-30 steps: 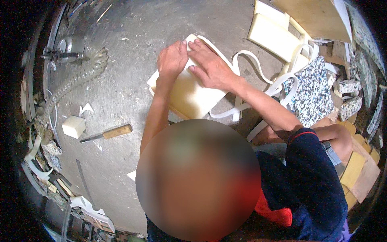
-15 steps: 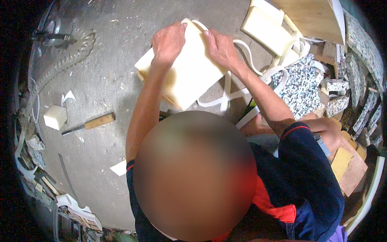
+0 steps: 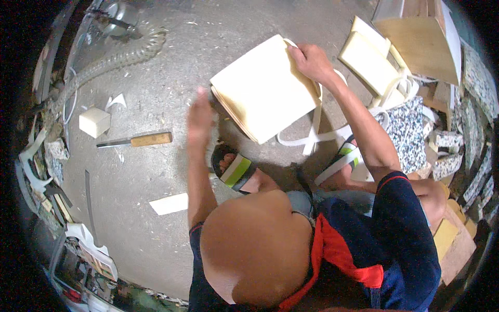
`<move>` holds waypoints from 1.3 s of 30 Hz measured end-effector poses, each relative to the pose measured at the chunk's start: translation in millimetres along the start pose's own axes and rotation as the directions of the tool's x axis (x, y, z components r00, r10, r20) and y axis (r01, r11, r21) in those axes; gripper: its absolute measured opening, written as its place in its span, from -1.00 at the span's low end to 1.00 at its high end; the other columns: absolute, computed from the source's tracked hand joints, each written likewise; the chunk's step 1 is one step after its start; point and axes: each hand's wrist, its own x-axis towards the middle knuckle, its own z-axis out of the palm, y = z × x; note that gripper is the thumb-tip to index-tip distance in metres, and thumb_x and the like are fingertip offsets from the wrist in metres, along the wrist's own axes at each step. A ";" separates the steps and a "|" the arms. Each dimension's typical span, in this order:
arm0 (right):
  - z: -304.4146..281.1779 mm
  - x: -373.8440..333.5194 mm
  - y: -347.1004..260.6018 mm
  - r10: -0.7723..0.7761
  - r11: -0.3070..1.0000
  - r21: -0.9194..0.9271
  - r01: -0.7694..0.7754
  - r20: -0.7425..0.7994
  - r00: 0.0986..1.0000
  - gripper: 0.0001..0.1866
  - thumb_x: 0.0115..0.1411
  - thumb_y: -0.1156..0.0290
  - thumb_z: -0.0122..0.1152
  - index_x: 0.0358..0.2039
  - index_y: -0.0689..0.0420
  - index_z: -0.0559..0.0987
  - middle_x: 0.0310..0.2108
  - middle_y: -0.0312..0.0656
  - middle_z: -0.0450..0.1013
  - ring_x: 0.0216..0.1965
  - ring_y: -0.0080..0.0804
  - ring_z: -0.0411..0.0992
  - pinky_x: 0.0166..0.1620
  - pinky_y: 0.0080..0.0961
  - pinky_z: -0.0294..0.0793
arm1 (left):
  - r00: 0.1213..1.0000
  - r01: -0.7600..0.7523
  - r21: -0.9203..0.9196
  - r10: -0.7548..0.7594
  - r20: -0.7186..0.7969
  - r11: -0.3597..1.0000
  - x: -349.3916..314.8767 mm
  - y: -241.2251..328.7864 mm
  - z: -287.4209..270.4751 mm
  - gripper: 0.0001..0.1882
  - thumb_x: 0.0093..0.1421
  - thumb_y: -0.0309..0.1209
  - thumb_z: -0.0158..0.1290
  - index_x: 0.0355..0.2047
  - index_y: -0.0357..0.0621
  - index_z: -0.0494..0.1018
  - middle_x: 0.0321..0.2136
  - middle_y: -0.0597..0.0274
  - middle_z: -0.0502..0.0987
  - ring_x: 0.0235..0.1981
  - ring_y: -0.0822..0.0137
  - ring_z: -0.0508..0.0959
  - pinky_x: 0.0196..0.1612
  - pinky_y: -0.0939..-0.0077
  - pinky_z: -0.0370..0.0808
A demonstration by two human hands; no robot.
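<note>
Now only the right hand [image 3: 311, 61] pinches the foam slab [image 3: 265, 88] at its two o'clock corner; the left hand [image 3: 200, 117] has let go, fingers spread, at its eight o'clock.

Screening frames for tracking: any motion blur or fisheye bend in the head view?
Head view: left hand smeared by motion blur; right hand on the foam slab reads sharp; knife crisp; ribbed hose curves along the dark fisheye rim; light flat, shadows soft.

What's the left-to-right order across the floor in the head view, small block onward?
Small foam cube → wooden-handled knife → left hand → large foam slab → right hand → smaller foam pad → speckled foam sheet.
</note>
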 end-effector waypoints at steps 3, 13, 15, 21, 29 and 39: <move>-10.9 -12.8 -12.2 -0.129 0.991 0.014 0.130 -0.025 0.991 -0.57 0.38 0.18 0.01 -0.25 0.34 0.63 -0.50 0.11 0.54 -0.40 -0.26 0.56 -0.25 -0.21 0.49 | 0.971 -0.238 -0.262 0.227 -0.072 0.935 -29.2 -14.9 40.1 -0.26 0.43 0.15 -0.22 0.19 -0.36 0.35 0.02 -0.11 0.50 0.05 0.10 0.51 0.04 0.18 0.47; -23.5 -34.2 -7.1 -0.214 0.885 0.365 0.289 -0.231 0.949 -0.54 0.40 0.36 0.02 0.24 0.30 0.33 0.04 -0.03 0.47 -0.03 -0.35 0.48 -0.05 -0.43 0.50 | 0.539 -0.835 -0.139 0.742 -0.399 0.532 -51.9 22.4 44.2 -0.36 0.34 -0.26 0.08 0.32 -0.24 0.14 0.29 -0.11 0.21 0.29 0.04 0.31 0.13 0.12 0.50; -25.1 -37.1 -9.8 -0.241 0.855 0.403 0.327 -0.250 0.938 -0.41 0.31 0.30 0.21 0.26 0.24 0.30 0.09 -0.03 0.44 0.07 -0.29 0.45 0.02 -0.40 0.51 | 0.551 -0.828 -0.133 0.746 -0.375 0.545 -48.9 20.2 41.6 -0.28 0.29 -0.25 0.15 0.35 -0.22 0.11 0.30 -0.09 0.20 0.29 0.04 0.31 0.11 0.14 0.51; -58.8 -44.1 -52.5 -0.722 0.688 -0.301 0.660 -0.205 0.660 -0.06 0.02 -0.01 0.51 0.32 0.11 0.29 0.31 0.12 0.28 0.32 0.11 0.27 0.33 0.02 0.28 | 0.687 -0.726 -0.199 0.682 -0.250 0.658 -53.9 33.0 19.0 0.06 0.03 -0.25 0.40 0.41 -0.22 0.03 0.30 -0.07 0.21 0.26 0.06 0.35 0.02 0.26 0.57; -33.7 -16.7 -119.1 -0.759 0.527 -0.362 0.769 0.208 0.617 -0.12 0.05 -0.20 0.32 0.31 -0.05 0.35 0.33 0.04 0.25 0.36 0.13 0.19 0.40 0.14 0.11 | 0.702 -0.698 -0.034 0.675 -0.225 0.715 -46.6 47.2 11.6 0.03 -0.07 -0.31 0.47 0.33 -0.28 0.12 0.27 -0.09 0.24 0.20 0.05 0.41 0.07 0.15 0.58; -15.7 -31.7 -113.3 -0.765 0.522 -0.456 0.721 0.122 0.632 -0.43 0.11 0.02 0.37 0.13 -0.14 0.55 0.27 0.02 0.35 0.31 0.08 0.29 0.35 0.16 0.20 | 0.728 -0.681 -0.195 0.622 -0.290 0.706 -41.4 48.1 23.0 -0.26 0.08 -0.30 0.37 0.18 -0.30 0.25 -0.02 -0.17 0.53 0.03 0.09 0.56 0.02 0.25 0.52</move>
